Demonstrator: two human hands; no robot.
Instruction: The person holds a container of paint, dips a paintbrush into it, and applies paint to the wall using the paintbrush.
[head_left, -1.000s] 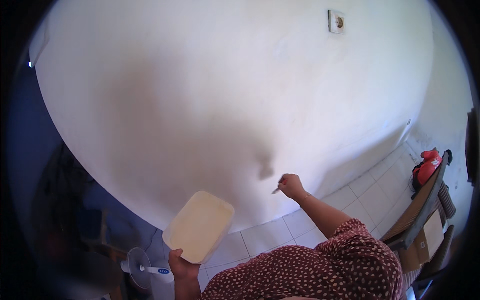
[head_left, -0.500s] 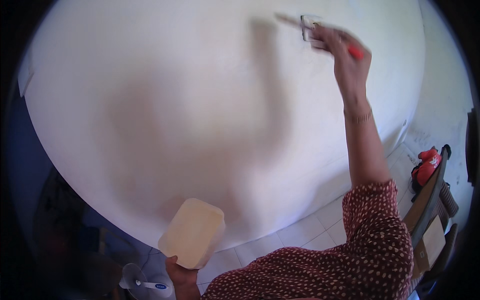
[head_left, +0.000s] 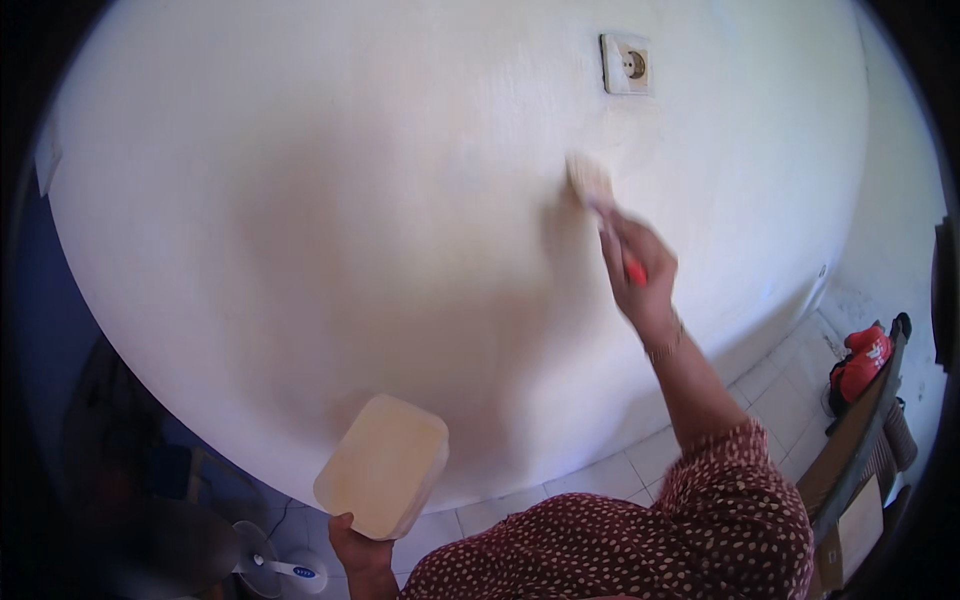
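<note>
My right hand [head_left: 640, 265] is closed round the red handle of a paintbrush [head_left: 590, 180]. Its pale bristles are at the cream-white wall [head_left: 420, 180], below and a little left of a wall socket [head_left: 628, 64]. At the lower left, my left hand [head_left: 360, 548] grips the near edge of a rectangular plastic tub [head_left: 388, 468], thumb on the rim. The tub holds pale cream paint or is that colour inside; its depth is hard to make out. A broad shadow of me falls on the wall.
White floor tiles [head_left: 600, 478] run along the foot of the wall. A small white fan [head_left: 262, 560] stands at the lower left. To the right are a brown panel [head_left: 855, 430] with a dark edge, a red cloth item [head_left: 862, 365] and a cardboard box [head_left: 832, 560].
My right hand and the paintbrush have come down and left from in front of the socket, which now shows fully. The tub in my left hand has hardly moved.
</note>
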